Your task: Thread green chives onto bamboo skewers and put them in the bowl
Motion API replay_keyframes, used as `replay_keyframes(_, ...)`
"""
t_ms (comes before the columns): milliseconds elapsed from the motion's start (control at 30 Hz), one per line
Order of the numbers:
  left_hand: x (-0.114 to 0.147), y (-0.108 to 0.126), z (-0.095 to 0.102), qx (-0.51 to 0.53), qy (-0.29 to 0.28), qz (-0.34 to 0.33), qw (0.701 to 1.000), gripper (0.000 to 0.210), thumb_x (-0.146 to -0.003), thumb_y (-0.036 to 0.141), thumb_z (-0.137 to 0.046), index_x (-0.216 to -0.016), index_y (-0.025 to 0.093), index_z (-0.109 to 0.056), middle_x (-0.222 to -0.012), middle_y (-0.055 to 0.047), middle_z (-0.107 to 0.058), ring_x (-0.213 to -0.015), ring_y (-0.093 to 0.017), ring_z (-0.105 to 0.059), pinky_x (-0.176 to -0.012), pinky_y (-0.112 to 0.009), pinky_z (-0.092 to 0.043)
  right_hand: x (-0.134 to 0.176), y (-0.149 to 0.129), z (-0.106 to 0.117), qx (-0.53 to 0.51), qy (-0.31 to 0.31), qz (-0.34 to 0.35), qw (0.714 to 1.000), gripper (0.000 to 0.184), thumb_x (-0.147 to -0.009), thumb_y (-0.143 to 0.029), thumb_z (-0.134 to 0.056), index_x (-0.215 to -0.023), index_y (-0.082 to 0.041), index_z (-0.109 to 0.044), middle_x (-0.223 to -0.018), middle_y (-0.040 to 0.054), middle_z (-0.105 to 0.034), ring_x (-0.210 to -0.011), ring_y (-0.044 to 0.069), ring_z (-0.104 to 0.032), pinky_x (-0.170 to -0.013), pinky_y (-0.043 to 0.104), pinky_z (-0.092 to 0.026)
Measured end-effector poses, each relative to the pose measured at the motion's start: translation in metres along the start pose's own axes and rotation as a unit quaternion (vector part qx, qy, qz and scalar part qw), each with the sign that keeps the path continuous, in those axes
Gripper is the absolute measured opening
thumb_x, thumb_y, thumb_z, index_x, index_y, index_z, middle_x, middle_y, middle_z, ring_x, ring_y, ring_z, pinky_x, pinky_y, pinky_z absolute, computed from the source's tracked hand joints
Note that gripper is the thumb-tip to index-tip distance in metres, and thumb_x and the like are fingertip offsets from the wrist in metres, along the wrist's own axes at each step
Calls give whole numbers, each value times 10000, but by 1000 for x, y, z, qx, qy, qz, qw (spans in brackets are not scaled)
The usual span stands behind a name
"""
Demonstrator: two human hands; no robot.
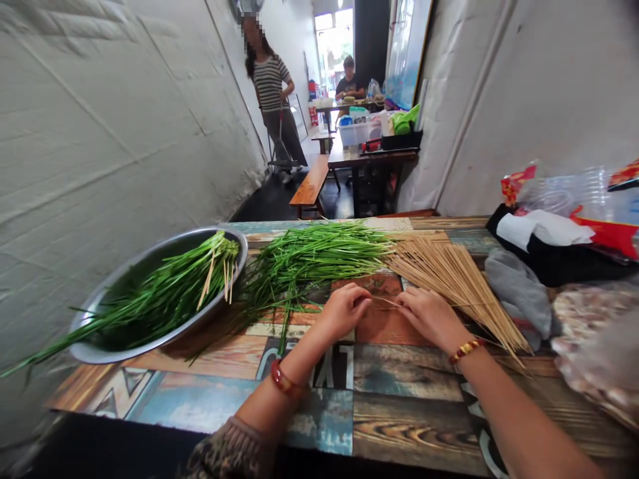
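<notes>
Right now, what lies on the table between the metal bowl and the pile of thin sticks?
In the head view, a loose heap of green stalks lies between the metal bowl and the pile of thin sticks.

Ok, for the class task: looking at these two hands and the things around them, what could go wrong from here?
1. The thin tan stick between the left hand and the right hand is slender, so it might snap or prick.
2. The loose pile of sticks lies close beside the right hand, so a nudge could scatter it.
3. Long green stalks overhang the metal basin at its left, so a knock might drag some out.
</notes>
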State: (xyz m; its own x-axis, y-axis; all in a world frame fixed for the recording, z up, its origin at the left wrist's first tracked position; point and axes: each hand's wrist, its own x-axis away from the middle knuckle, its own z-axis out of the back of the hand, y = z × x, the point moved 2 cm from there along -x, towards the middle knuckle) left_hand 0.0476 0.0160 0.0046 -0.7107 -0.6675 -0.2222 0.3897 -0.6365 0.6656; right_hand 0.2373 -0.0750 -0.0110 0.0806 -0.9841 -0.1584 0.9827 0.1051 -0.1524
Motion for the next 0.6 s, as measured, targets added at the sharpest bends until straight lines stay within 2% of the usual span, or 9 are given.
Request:
replay_keyframes(100, 0, -10, 6, 6, 42, 0, 999, 160, -875, 184, -542, -851, 152, -697, -796, -48, -661, -751, -141, -599, -687, -242, -433, 2, 21, -3, 11, 16, -27, 999, 164, -924, -231, -527, -830, -213, -659, -848, 42, -676, -823, 199, -632, -723, 313, -428)
replay_keyframes(233, 8, -28, 15, 9, 108, 30, 994, 201, -904, 222, -516, -829, 148, -687, -765, -49, -659, -732, -141, -599, -674, -244, -423, 5, 36, -8, -47, 58, -63, 995, 229, -951, -283, -478, -904, -228, -695, -887, 46, -706, -817, 185, -651, -721, 295, -459)
replay_keyframes(500, 13, -26, 16, 3, 105, 10, 994, 203, -925, 228, -488, -846, 168, -666, -770, -39, -627, -728, -134, -585, -661, -234, -426, 5, 23, -7, -100, 121, -25, 987, 243, -965, -256, -446, -1005, -202, -679, -939, 65, -667, -877, 194, -636, -788, 325, -488)
replay_keyframes(600, 13, -29, 22, 2, 141, 14, 990, 173, -920, 220, -496, -937, 169, -661, -846, -52, -633, -787, -141, -594, -695, -241, -443, 6, 15, -5, -120, 166, -22, 979, 236, -970, -245, -441, -1081, -198, -644, -974, 69, -654, -883, 182, -636, -791, 310, -488)
